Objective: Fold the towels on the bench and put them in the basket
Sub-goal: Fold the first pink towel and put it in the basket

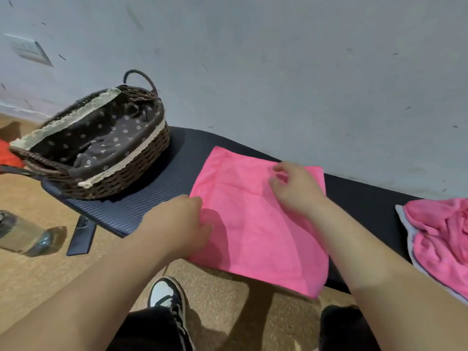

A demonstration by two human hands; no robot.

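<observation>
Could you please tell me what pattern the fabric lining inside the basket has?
The basket lining is dark brown with small pale flowers; head view.

A matt, soft pink cloth towel (258, 219) lies on a dark ribbed bench (157, 183) beside a woven wicker basket (126, 173) with a cloth lining.

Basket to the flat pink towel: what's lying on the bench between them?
Nothing: in the head view only bare ribbed bench runs from the basket to the flat pink towel. The left hand grips that towel's near-left edge.
</observation>
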